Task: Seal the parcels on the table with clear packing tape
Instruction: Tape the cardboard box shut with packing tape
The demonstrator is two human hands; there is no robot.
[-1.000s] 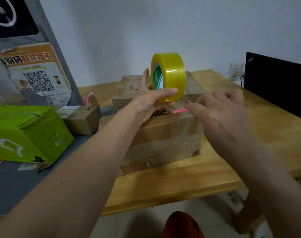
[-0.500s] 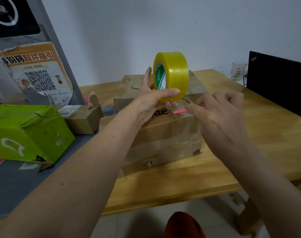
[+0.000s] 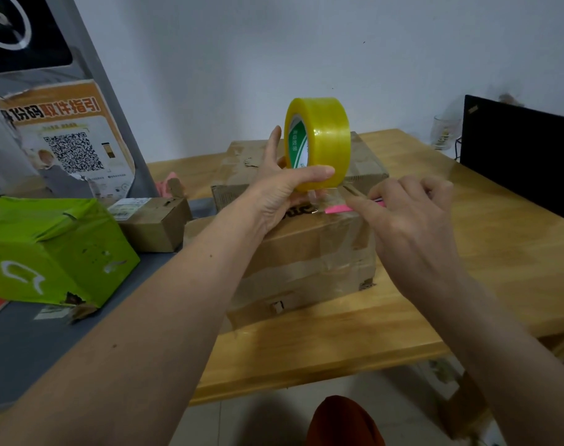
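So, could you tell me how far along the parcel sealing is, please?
Done: the large brown box already carries tape bands. In hand: the left hand holds the tape roll while the right hand pinches its pink-tabbed end. Left: the green parcel and small box look torn.

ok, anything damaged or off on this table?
Yes. The green parcel is dented, with its lower front corner torn open. The big cardboard box under the hands is scuffed, with a small tear low on its front. The poster behind has ragged edges.
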